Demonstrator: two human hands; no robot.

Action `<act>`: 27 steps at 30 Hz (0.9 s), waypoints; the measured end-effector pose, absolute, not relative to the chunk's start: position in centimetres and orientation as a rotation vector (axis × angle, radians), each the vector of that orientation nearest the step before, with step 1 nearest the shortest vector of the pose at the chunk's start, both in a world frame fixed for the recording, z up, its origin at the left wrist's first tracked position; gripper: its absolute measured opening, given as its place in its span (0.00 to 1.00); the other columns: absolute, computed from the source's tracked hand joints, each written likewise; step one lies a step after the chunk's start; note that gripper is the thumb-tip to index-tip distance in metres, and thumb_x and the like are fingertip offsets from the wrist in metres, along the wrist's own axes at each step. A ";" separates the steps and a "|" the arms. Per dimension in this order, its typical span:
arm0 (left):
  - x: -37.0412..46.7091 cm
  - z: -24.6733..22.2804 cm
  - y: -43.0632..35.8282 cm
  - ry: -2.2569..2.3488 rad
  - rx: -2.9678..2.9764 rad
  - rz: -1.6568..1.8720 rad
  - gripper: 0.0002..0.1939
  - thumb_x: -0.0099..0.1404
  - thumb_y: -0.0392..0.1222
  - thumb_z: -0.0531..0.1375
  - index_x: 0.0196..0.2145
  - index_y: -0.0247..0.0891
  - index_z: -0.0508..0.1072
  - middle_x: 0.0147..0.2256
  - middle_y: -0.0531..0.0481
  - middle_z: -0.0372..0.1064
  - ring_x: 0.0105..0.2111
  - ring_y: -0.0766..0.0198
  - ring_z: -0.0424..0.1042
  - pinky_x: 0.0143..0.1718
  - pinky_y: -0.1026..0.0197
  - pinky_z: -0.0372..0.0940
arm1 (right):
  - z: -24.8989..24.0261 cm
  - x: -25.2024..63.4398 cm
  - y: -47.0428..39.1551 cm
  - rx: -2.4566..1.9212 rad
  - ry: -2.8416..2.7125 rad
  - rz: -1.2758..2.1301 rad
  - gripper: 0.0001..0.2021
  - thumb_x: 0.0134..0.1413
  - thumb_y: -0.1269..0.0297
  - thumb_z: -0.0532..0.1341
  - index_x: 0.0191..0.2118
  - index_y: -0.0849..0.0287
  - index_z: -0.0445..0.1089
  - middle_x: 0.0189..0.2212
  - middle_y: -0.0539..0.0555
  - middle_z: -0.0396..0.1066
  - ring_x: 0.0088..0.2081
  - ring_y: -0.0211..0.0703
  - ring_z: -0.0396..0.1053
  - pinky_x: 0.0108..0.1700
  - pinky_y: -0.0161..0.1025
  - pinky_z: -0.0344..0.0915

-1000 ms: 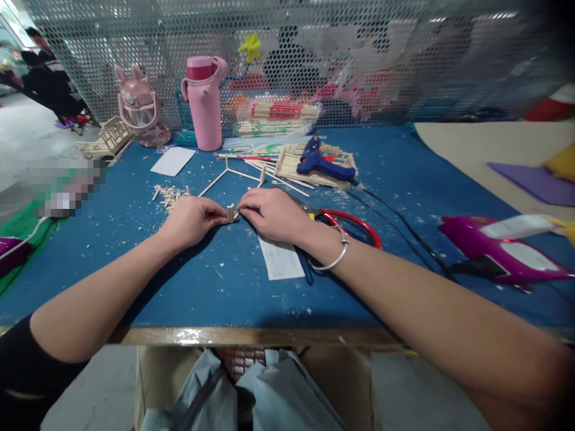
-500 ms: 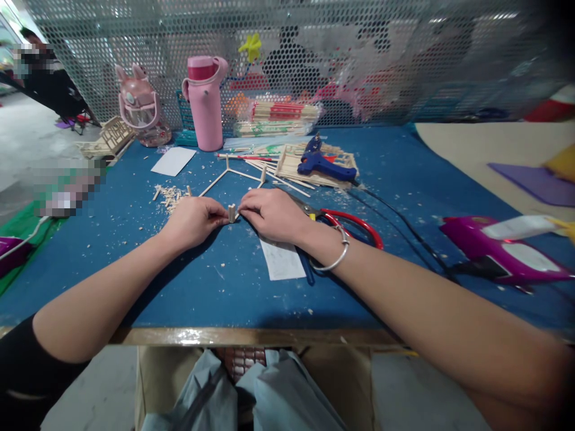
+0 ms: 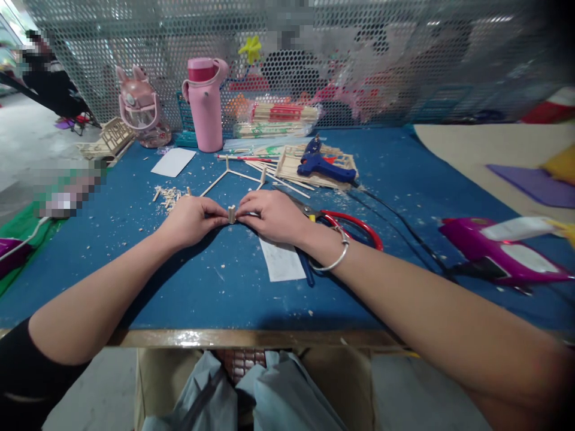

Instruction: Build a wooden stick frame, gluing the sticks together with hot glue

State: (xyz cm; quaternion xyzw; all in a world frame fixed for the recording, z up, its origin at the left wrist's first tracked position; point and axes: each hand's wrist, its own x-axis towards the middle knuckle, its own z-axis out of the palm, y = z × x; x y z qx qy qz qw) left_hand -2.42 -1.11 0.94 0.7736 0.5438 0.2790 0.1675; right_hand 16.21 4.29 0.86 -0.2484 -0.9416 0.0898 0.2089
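My left hand (image 3: 191, 220) and my right hand (image 3: 269, 215) meet over the blue table, fingers pinched from either side on a stick frame. Between the fingertips stand short upright wooden sticks (image 3: 232, 214) at the frame's near corner. The thin stick frame (image 3: 245, 175) reaches away behind my hands, with short posts at its far corners; my hands hide part of its sides. Under my right hand lie a white paper slip (image 3: 283, 261) and red-handled scissors (image 3: 354, 224).
A blue glue gun (image 3: 326, 167) rests on a wooden stick panel (image 3: 290, 163). Its black cord (image 3: 404, 224) runs right. Wood scraps (image 3: 168, 196) lie left of the frame. A pink bottle (image 3: 205, 111), a rabbit-eared bottle (image 3: 141, 111) and packed sticks (image 3: 281, 117) stand before a metal mesh (image 3: 359, 66).
My right fingertips have closed in on the short upright sticks, which my left hand keeps pinching. Little else has moved.
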 end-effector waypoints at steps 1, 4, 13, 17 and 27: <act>-2.4 0.9 -1.1 1.546 2.208 0.794 0.11 0.56 0.46 0.58 0.32 0.39 0.77 0.33 0.48 0.76 0.33 0.61 0.73 0.38 0.60 0.64 | 0.8 16.2 4.3 -0.687 -2.628 0.244 0.08 0.52 0.68 0.57 0.34 0.58 0.75 0.35 0.53 0.73 0.37 0.39 0.68 0.39 0.36 0.60; -2.4 1.1 -1.2 1.546 2.240 0.764 0.11 0.57 0.45 0.58 0.32 0.39 0.78 0.34 0.49 0.76 0.34 0.61 0.72 0.38 0.61 0.64 | 0.8 16.2 4.4 -0.671 -2.642 0.243 0.08 0.52 0.68 0.57 0.34 0.57 0.75 0.35 0.53 0.73 0.36 0.39 0.67 0.39 0.36 0.60; -2.0 2.4 -2.0 1.784 1.985 0.710 0.23 0.60 0.55 0.50 0.32 0.36 0.78 0.22 0.49 0.72 0.20 0.66 0.64 0.21 0.63 0.57 | 1.5 16.1 3.4 -0.655 -2.336 0.497 0.10 0.54 0.67 0.54 0.36 0.61 0.73 0.33 0.53 0.73 0.36 0.37 0.68 0.41 0.35 0.61; -1.9 2.2 -1.7 1.815 1.947 0.763 0.24 0.59 0.58 0.51 0.28 0.36 0.78 0.19 0.49 0.70 0.17 0.67 0.61 0.18 0.63 0.53 | 1.5 15.8 3.3 -0.666 -2.318 0.621 0.10 0.54 0.66 0.54 0.33 0.59 0.74 0.31 0.51 0.74 0.34 0.36 0.68 0.39 0.34 0.61; -1.7 2.4 -1.6 1.780 1.888 0.740 0.23 0.58 0.57 0.52 0.25 0.35 0.75 0.16 0.51 0.65 0.16 0.68 0.58 0.17 0.64 0.50 | 1.0 15.6 3.6 -0.632 -2.302 0.675 0.10 0.53 0.66 0.55 0.32 0.59 0.74 0.29 0.50 0.74 0.33 0.35 0.68 0.38 0.33 0.62</act>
